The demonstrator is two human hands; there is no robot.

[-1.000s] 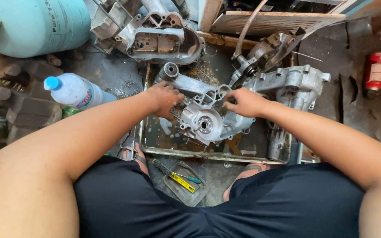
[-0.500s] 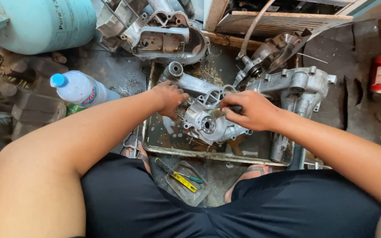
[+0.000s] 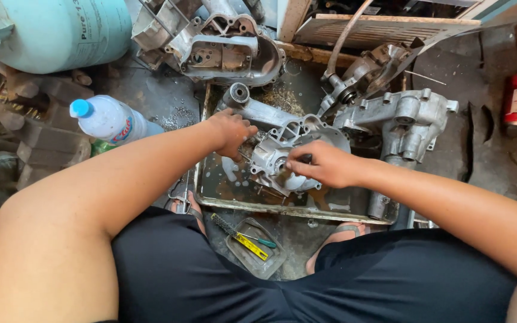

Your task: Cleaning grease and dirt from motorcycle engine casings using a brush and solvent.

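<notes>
The left hand (image 3: pixel 230 133) holds the grey metal engine case (image 3: pixel 282 157) in the oily metal tray (image 3: pixel 234 192). The right hand (image 3: pixel 321 165) pinches a small dark part there. Oily fingers could slip.

Against the earlier frames, the right hand (image 3: pixel 324 164) now sits lower over the centre of the engine casing (image 3: pixel 282 158) (fingertips pinched at its round bore), while the left hand (image 3: pixel 231 131) has drawn back to the casing's left edge.
</notes>
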